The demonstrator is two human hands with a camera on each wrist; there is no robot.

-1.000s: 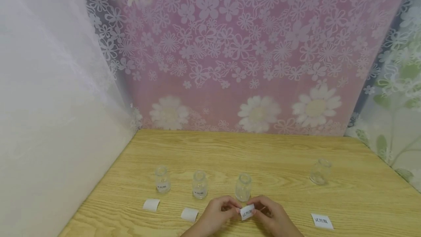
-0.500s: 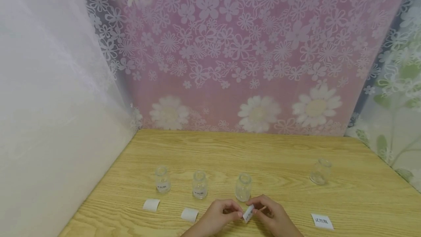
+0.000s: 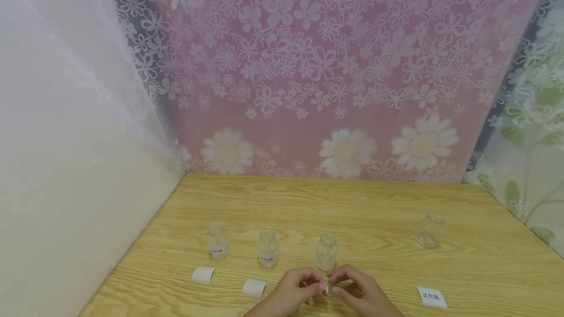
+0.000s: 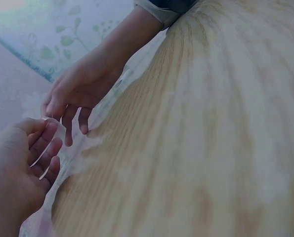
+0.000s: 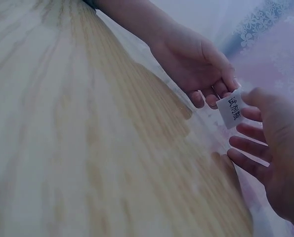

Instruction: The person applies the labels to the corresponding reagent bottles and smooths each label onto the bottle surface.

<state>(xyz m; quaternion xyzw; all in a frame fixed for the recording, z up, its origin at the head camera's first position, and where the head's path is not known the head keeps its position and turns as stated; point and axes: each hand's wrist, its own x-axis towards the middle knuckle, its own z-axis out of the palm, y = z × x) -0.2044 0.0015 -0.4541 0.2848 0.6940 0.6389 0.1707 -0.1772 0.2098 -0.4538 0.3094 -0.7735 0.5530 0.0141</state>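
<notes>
Between my two hands is a small white label (image 3: 327,287), turned edge-on in the head view. Its black handwritten-looking characters show in the right wrist view, where the label (image 5: 231,111) hangs tilted. My left hand (image 3: 296,291) pinches one side with thumb and forefinger. The right hand (image 3: 363,291) pinches at the other side, its remaining fingers loosely bent in the right wrist view. Just beyond the fingertips stands a clear glass bottle (image 3: 326,254) that bears no visible label. In the left wrist view, the label (image 4: 58,128) looks thin and pale at the fingertips.
Two glass bottles (image 3: 268,248) (image 3: 218,242) with labels stand to the left. Another glass bottle (image 3: 429,231) is at the back right. White paper pieces (image 3: 203,274) (image 3: 254,287) lie at front left, a lettered label (image 3: 432,297) at front right. Floral cloth (image 3: 308,62) encloses the wooden table (image 3: 352,199).
The label has turned from facing the head camera to edge-on. My right hand has shifted slightly left, bringing the fingertips of both hands closer together. The bottles have stayed put.
</notes>
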